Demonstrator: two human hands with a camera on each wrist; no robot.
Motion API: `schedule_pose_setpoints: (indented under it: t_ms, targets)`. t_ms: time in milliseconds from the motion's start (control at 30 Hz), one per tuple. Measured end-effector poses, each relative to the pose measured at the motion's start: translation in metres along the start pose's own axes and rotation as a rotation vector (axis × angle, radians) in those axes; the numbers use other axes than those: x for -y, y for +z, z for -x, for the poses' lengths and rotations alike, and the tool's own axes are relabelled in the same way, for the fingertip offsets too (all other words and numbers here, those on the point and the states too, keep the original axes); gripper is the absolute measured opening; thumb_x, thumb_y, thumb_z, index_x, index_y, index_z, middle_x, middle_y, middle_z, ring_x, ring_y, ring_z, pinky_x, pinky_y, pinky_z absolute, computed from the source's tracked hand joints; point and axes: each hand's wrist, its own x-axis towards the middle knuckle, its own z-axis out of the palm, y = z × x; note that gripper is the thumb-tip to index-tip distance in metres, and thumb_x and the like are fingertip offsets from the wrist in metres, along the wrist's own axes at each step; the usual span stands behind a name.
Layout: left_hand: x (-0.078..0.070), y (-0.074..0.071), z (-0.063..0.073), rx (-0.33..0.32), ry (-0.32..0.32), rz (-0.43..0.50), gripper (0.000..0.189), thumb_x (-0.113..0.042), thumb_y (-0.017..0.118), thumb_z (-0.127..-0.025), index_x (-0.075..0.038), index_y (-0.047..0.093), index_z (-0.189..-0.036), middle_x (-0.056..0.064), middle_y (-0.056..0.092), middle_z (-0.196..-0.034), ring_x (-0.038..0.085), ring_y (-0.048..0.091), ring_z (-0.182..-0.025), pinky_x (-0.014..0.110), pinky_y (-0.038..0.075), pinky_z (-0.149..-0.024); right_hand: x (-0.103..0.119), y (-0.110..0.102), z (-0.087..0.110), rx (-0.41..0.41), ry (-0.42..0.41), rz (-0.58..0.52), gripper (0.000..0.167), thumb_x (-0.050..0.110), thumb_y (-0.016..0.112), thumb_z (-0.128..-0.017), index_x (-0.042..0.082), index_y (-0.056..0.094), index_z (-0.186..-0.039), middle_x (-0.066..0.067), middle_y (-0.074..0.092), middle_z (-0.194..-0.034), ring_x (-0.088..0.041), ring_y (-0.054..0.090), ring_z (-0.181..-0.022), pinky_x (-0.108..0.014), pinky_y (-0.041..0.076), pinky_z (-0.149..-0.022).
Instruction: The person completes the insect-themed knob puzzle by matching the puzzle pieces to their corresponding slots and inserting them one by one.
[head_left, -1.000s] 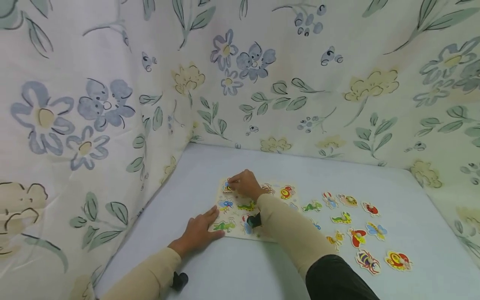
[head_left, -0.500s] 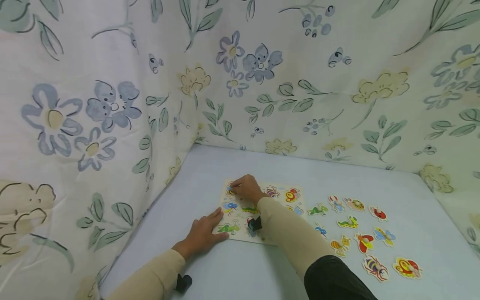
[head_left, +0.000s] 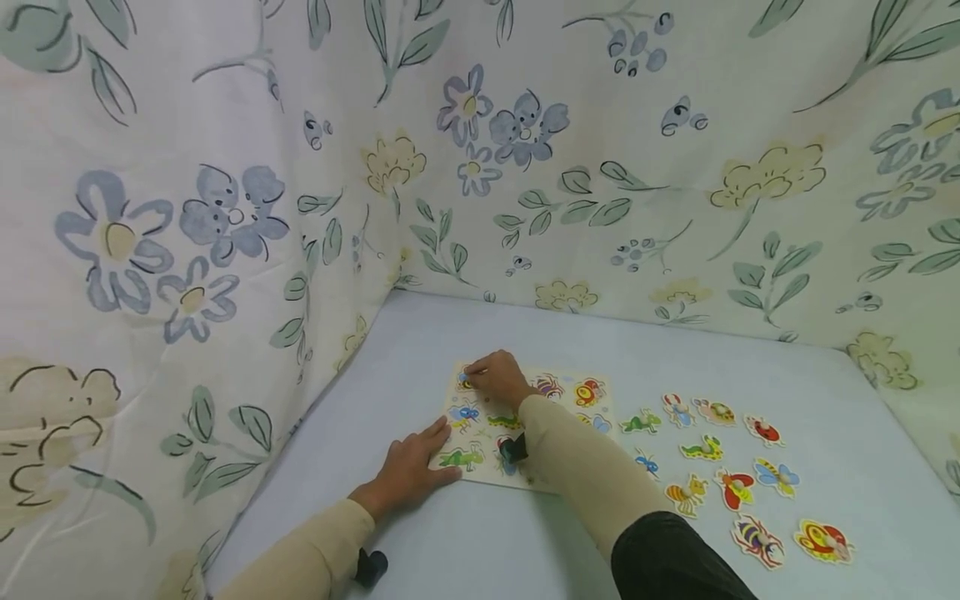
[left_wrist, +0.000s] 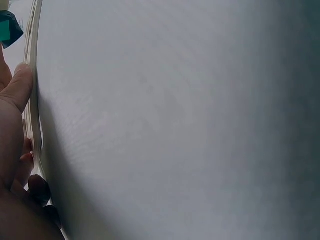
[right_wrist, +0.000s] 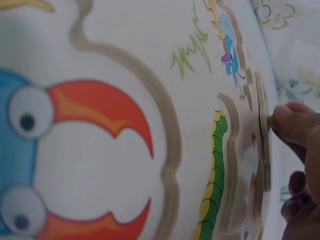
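Observation:
A wooden insect puzzle board (head_left: 486, 477) lies flat on the table, with recessed insect pictures. Over its far left corner, my right hand (head_left: 501, 379) pinches the small knob of a puzzle piece (right_wrist: 266, 150) between thumb and finger. In the head view this piece shows as a small blue-and-yellow bee (head_left: 464, 381), partly covered by the fingers. The right wrist view has it lying at the board's surface; whether it is fully seated I cannot tell. My left hand (head_left: 408, 467) rests with extended fingers along the board's near left edge, its thumb (left_wrist: 21, 87) touching the rim.
Right of the board, several loose insect pieces lie spread out, including a grasshopper (head_left: 641, 421), a ladybug (head_left: 764, 430), a caterpillar (head_left: 702, 448) and a spider (head_left: 757, 540). Flowered cloth (head_left: 592, 150) hangs behind and left of the white table (head_left: 420, 333).
The head view has shifted slightly, so everything sits a little farther right and lower. Both hands keep their places at the board, the right one still on the bee piece.

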Motion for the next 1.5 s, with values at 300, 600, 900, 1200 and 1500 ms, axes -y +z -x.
schedule_pose_setpoints:
  t_ms: [300,600,900,1200,1500]
  targets:
    - [-0.002,0.003,0.000,0.007,0.011,-0.005,0.081,-0.054,0.065,-0.086,-0.007,0.040,-0.147,0.002,0.030,-0.155,0.030,0.040,-0.131,0.046,0.031,-0.083,-0.008,0.004,-0.001,-0.009,-0.018,0.054,0.013,0.024,0.071,-0.090,0.021,0.078,-0.101,0.003,0.070,-0.108,-0.020,0.059,-0.110,-0.036,0.039,-0.098]
    - [-0.001,0.002,0.000,-0.004,0.016,-0.026,0.082,-0.054,0.066,-0.086,-0.007,0.040,-0.147,0.002,0.031,-0.155,0.029,0.040,-0.132,0.049,0.031,-0.085,-0.002,-0.002,0.004,0.032,-0.029,-0.026,0.021,0.020,0.067,-0.092,0.016,0.075,-0.111,-0.003,0.068,-0.117,-0.018,0.068,-0.083,-0.032,0.050,-0.078]
    - [0.000,-0.002,0.000,0.002,-0.016,-0.033,0.081,-0.055,0.067,-0.085,-0.009,0.041,-0.147,0.000,0.029,-0.155,0.030,0.038,-0.134,0.053,0.031,-0.091,0.010,-0.030,0.023,0.002,-0.119,-0.058,0.033,0.029,0.067,-0.093,0.012,0.070,-0.121,-0.005,0.063,-0.125,-0.023,0.063,-0.088,-0.037,0.048,-0.081]
    - [0.001,-0.001,-0.002,0.010,-0.025,-0.028,0.082,-0.054,0.066,-0.086,-0.010,0.037,-0.149,-0.002,0.026,-0.156,0.030,0.035,-0.136,0.054,0.029,-0.095,0.020,-0.065,0.055,-0.061,-0.105,-0.139,0.029,0.032,0.069,-0.091,0.017,0.073,-0.116,0.002,0.066,-0.118,-0.018,0.046,-0.059,-0.030,0.041,-0.053]
    - [-0.001,-0.002,-0.001,0.008,-0.022,-0.015,0.081,-0.052,0.067,-0.086,-0.009,0.038,-0.148,0.000,0.028,-0.156,0.029,0.036,-0.135,0.051,0.031,-0.092,0.017,-0.093,0.097,-0.148,-0.218,-0.269,0.027,0.031,0.071,-0.090,0.018,0.073,-0.114,0.006,0.067,-0.111,-0.023,0.048,-0.069,-0.033,0.040,-0.058]
